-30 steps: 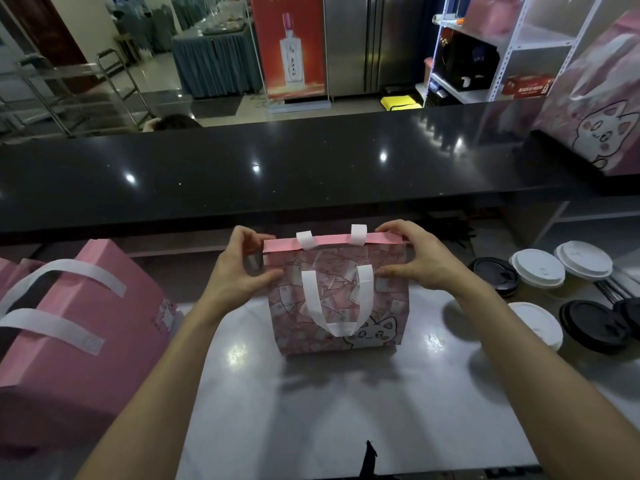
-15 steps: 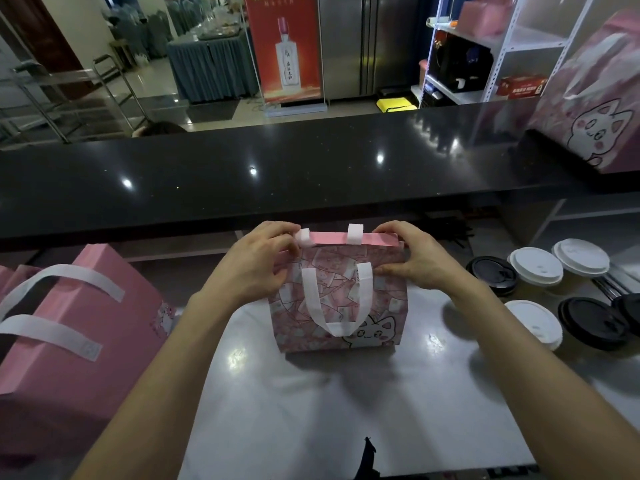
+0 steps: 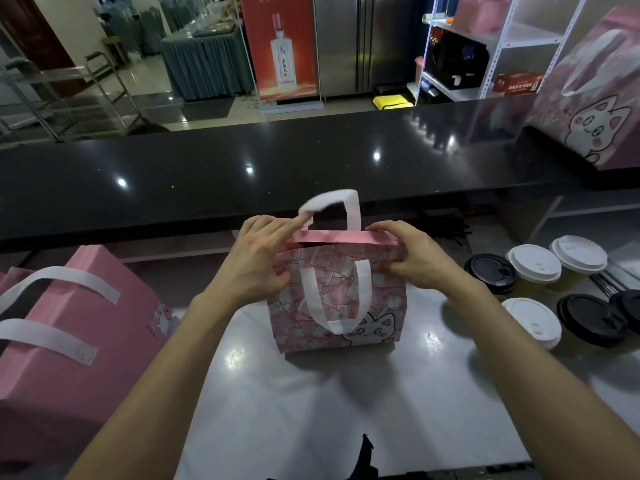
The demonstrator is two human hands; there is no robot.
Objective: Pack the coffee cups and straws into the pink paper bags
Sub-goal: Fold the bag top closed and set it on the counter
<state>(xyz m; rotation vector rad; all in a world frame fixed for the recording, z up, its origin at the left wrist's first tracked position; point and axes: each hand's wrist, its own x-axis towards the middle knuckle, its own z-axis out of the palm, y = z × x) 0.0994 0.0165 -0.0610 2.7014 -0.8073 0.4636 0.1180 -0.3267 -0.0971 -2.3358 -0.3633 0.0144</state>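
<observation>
A small pink paper bag (image 3: 388,299) with a cat print and white handles stands upright on the white counter (image 3: 346,403) in front of me. My left hand (image 3: 258,263) grips the left end of its top rim, one finger stretched up against the raised rear handle (image 3: 332,202). My right hand (image 3: 412,258) pinches the right end of the rim. The mouth shows as a narrow dark gap. Several lidded coffee cups stand to the right, among them a black-lidded one (image 3: 490,271) and a white-lidded one (image 3: 533,261). Dark straws (image 3: 450,226) lie behind the bag's right side.
A stack of larger pink bags (image 3: 79,327) with white handles lies at the left. A raised black bar top (image 3: 242,164) runs across behind the bag. Another cat-print bag (image 3: 595,109) stands on it at the far right. White shelving (image 3: 502,46) is behind.
My left hand has shifted right onto the bag's top rim. The rear white handle, flat before, now stands up above the bag. The rim has parted slightly.
</observation>
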